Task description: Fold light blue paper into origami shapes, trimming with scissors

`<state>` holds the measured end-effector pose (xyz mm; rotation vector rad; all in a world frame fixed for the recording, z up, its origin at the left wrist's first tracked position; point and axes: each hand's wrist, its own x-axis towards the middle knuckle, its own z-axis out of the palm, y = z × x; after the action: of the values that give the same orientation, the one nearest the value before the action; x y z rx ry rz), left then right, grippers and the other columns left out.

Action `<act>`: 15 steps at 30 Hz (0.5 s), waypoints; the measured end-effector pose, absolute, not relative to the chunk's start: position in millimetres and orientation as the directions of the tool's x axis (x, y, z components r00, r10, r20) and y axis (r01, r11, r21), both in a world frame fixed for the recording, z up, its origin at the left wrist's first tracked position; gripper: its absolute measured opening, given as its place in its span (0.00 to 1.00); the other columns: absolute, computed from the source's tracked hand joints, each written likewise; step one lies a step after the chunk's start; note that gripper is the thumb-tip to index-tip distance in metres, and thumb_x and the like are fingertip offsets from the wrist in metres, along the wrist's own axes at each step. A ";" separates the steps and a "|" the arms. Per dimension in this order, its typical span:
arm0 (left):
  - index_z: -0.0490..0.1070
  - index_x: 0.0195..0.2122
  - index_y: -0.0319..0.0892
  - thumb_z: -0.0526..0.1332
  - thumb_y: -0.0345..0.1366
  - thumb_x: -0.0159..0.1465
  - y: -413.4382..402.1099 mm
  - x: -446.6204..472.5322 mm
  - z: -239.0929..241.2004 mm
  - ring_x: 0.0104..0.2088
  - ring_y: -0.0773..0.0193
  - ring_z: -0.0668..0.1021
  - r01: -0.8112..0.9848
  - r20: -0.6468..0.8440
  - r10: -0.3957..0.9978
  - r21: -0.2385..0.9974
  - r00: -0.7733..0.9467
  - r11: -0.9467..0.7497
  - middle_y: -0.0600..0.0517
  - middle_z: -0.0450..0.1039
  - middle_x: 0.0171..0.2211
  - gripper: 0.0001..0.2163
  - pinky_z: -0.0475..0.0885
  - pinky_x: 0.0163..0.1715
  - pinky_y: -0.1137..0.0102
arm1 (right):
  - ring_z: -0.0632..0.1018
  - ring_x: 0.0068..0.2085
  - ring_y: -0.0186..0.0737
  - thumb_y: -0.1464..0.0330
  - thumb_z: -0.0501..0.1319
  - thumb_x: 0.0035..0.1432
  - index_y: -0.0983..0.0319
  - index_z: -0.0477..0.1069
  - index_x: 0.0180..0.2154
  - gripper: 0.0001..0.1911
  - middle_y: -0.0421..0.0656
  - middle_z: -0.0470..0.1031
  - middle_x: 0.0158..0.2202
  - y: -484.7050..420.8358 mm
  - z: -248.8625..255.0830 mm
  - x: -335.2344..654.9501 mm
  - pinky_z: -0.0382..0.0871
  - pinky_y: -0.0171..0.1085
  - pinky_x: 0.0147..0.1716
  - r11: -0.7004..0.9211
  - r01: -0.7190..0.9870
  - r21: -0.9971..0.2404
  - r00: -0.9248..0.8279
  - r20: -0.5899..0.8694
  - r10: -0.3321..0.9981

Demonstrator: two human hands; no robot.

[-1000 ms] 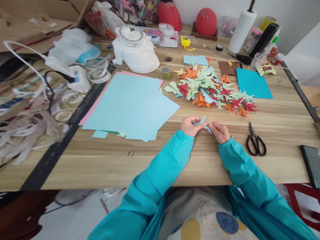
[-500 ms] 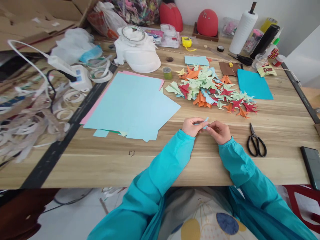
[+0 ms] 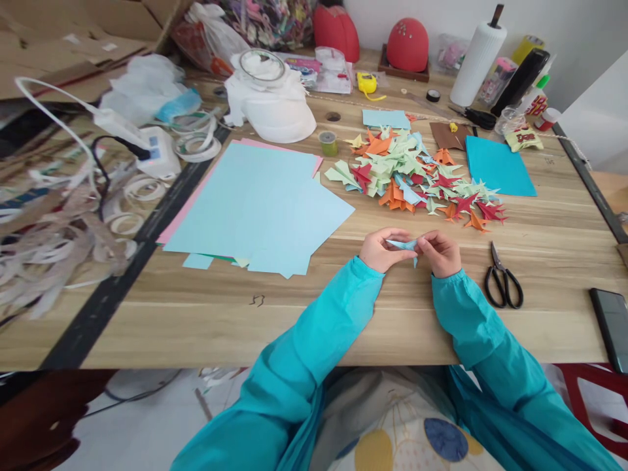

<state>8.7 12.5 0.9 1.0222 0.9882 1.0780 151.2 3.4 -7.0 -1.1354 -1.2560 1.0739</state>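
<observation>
At the near middle of a wood-grain table (image 3: 304,327), seen from above by the person seated at it, two bare hands in turquoise sleeves meet around one small piece of folded light-blue paper (image 3: 403,245). The left hand (image 3: 377,252) grasps the paper's left part, its fingers curled behind and its thumb along the front. The right hand (image 3: 442,254) pinches the right end between thumb and fingertips, and a narrow point of the paper hangs just below that pinch. The piece is held in front of the person, between the two hands.

Just beyond the hands spreads a heap of pointed origami figures (image 3: 405,160) in pale green, orange, red and light blue. To the right of the right hand lie black-handled scissors (image 3: 504,281), blades pointing away from the person; farther right, a black phone (image 3: 611,327) rests by the table's near edge.

To the left of the hands, large light-blue sheets (image 3: 255,203) overlap, with a pink sheet (image 3: 184,216) showing from under them. A spool of green thread (image 3: 328,144) stands between these sheets and the heap. Beyond the heap's right side lies a turquoise paper square (image 3: 500,167).
</observation>
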 end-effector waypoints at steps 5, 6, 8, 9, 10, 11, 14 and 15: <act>0.67 0.35 0.36 0.72 0.32 0.31 12.6 10.4 -2.8 0.32 0.60 0.78 -0.326 -0.125 0.978 0.929 0.170 0.175 0.47 0.76 0.29 0.28 0.73 0.36 0.65 | 0.71 0.21 0.32 0.56 0.63 0.45 0.60 0.66 0.26 0.15 0.38 0.71 0.20 2.1 -4.2 149.4 0.68 0.35 0.23 0.138 -0.007 -0.990 0.050 0.137 0.989; 0.67 0.34 0.36 0.72 0.32 0.31 12.8 11.0 -3.7 0.31 0.60 0.78 -0.351 -0.143 0.976 0.916 0.167 0.194 0.48 0.76 0.28 0.27 0.73 0.35 0.65 | 0.71 0.21 0.32 0.56 0.63 0.45 0.60 0.66 0.26 0.15 0.39 0.72 0.20 1.7 -4.0 149.3 0.68 0.35 0.24 0.138 -0.011 -0.990 0.049 0.137 0.989; 0.66 0.32 0.36 0.72 0.33 0.31 13.1 11.8 -4.2 0.30 0.61 0.78 -0.389 -0.181 0.969 0.891 0.168 0.234 0.49 0.75 0.26 0.26 0.73 0.33 0.66 | 0.71 0.21 0.33 0.57 0.63 0.45 0.61 0.66 0.26 0.14 0.39 0.72 0.20 0.8 -3.5 149.3 0.68 0.36 0.24 0.141 -0.012 -0.990 0.043 0.140 0.989; 0.65 0.32 0.37 0.72 0.33 0.31 13.3 11.8 -3.9 0.28 0.61 0.78 -0.397 -0.193 0.967 0.885 0.164 0.244 0.50 0.75 0.25 0.26 0.73 0.30 0.67 | 0.72 0.22 0.33 0.57 0.63 0.45 0.61 0.67 0.25 0.14 0.39 0.71 0.20 0.4 -3.1 149.5 0.68 0.36 0.25 0.145 -0.005 -0.989 0.037 0.145 0.989; 0.65 0.31 0.37 0.72 0.34 0.31 13.5 11.7 -3.4 0.26 0.63 0.77 -0.394 -0.197 0.967 0.886 0.158 0.245 0.52 0.75 0.23 0.25 0.73 0.27 0.68 | 0.72 0.23 0.34 0.57 0.63 0.45 0.61 0.67 0.25 0.13 0.39 0.71 0.20 -0.1 -2.6 149.8 0.68 0.36 0.26 0.150 0.006 -0.989 0.027 0.150 0.988; 0.66 0.30 0.37 0.72 0.34 0.31 13.7 11.3 -2.7 0.24 0.64 0.76 -0.382 -0.194 0.969 0.893 0.154 0.239 0.53 0.74 0.22 0.24 0.72 0.24 0.70 | 0.72 0.23 0.34 0.58 0.64 0.45 0.61 0.67 0.24 0.13 0.40 0.71 0.20 -0.5 -2.0 150.2 0.68 0.37 0.26 0.157 0.021 -0.987 0.014 0.158 0.987; 0.67 0.24 0.36 0.72 0.37 0.32 14.2 9.8 -0.9 0.19 0.69 0.73 -0.332 -0.163 0.975 0.921 0.151 0.206 0.54 0.72 0.19 0.19 0.69 0.19 0.72 | 0.72 0.25 0.35 0.58 0.64 0.44 0.61 0.68 0.23 0.13 0.41 0.72 0.22 -1.1 -0.8 151.9 0.68 0.37 0.28 0.177 0.048 -0.983 -0.017 0.177 0.984; 0.68 0.23 0.36 0.72 0.37 0.32 14.2 9.3 -0.5 0.18 0.69 0.72 -0.321 -0.153 0.976 0.926 0.156 0.197 0.55 0.71 0.18 0.18 0.69 0.19 0.73 | 0.72 0.25 0.35 0.58 0.64 0.44 0.61 0.68 0.23 0.13 0.41 0.71 0.22 -1.2 -0.8 152.3 0.68 0.37 0.28 0.179 0.046 -0.983 -0.024 0.178 0.984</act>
<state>9.3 14.2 -0.5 0.8903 0.9474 1.1307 152.3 -1.2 -0.8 -1.1005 -1.3383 1.0666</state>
